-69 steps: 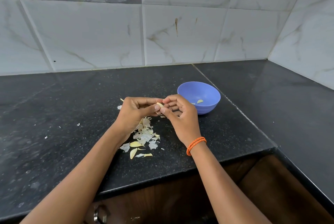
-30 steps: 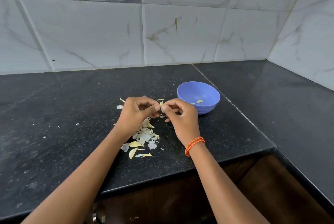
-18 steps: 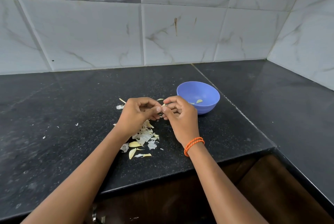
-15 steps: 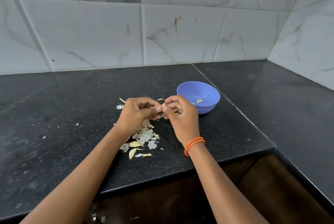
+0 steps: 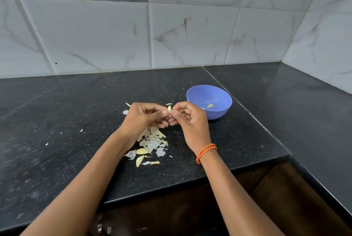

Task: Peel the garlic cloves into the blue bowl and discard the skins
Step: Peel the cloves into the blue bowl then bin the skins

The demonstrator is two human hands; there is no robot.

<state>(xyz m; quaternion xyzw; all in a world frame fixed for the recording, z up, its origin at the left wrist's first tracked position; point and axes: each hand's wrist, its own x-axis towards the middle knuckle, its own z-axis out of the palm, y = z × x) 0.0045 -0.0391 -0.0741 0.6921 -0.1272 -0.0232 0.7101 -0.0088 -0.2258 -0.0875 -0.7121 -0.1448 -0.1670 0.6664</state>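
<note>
Though half-hidden, perhaps garlic clove [image 5: 169,108] between hands [image 5: 167,116]

Bare forearms — orange wrist cord [image 5: 206,152]

Black counter [image 5: 247,140]: blue bowl [image 5: 219,94], garlic skins [image 5: 150,144].

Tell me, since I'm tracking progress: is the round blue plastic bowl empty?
No, the round blue plastic bowl already holds at least one pale peeled garlic clove on its bottom.
</note>
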